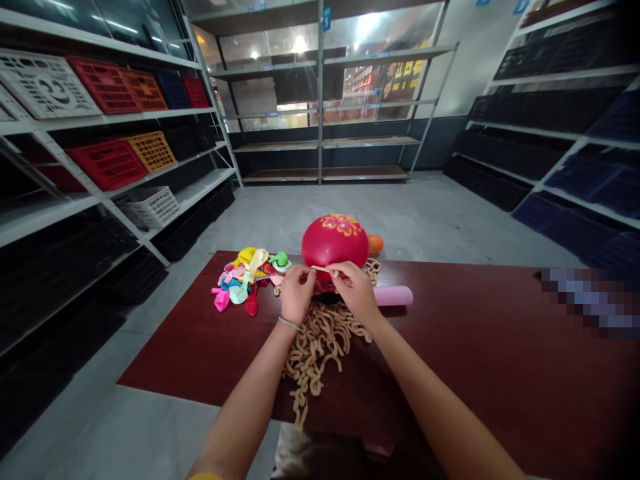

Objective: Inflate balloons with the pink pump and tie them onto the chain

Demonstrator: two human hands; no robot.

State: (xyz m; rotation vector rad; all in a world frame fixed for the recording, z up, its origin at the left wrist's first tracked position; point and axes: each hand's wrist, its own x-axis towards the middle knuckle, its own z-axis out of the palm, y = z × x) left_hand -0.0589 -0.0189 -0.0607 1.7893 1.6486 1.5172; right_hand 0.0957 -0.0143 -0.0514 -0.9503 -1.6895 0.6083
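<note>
My left hand [299, 291] and my right hand [353, 285] meet over the table, both closed in a pinch. Between their fingertips runs a short pale tan rubber band [320, 269], pulled nearly straight. Just beyond the fingers sits an inflated red balloon [330, 243] with a yellow flower print; its lower side is hidden by my hands. Beneath my wrists spreads a heap of tan rubber bands [320, 340]. A pink-purple cylinder [395, 296] lies beside my right hand, one end hidden behind it. To the left is a pile of colourful uninflated balloons [240, 283].
The dark red table [475, 333] extends to the right, where a blurred-out patch [595, 300] lies. A rounded orange object [375, 244] shows behind the red balloon. Shelves with crates [107, 163] stand left, a metal rack [320, 143] at the back, and dark bins [540, 110] right.
</note>
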